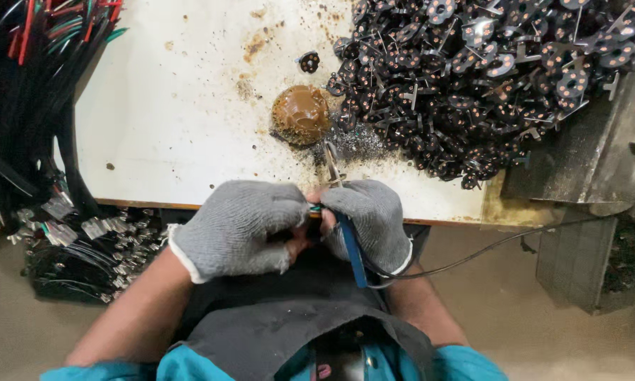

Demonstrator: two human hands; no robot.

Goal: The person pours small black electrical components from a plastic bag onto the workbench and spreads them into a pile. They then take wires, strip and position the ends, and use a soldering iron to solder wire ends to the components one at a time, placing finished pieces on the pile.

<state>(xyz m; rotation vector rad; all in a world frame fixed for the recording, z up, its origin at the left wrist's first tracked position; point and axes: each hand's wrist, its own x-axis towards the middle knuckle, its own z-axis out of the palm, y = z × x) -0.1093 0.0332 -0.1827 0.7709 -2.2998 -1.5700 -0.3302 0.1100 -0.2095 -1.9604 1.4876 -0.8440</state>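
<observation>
One head-worn camera looks steeply down, close over the hands, facing the table (190,106) edge.

Workshop, stained workbench (176,127), heaped metal parts (486,77), wire bundles (28,92)

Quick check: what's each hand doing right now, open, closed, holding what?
Left hand: closed in its grey glove; what it holds is hidden.
Right hand: closed on the blue-handled soldering iron, tip toward the table.

Stained white table (190,106) — concrete floor (515,324).
</observation>
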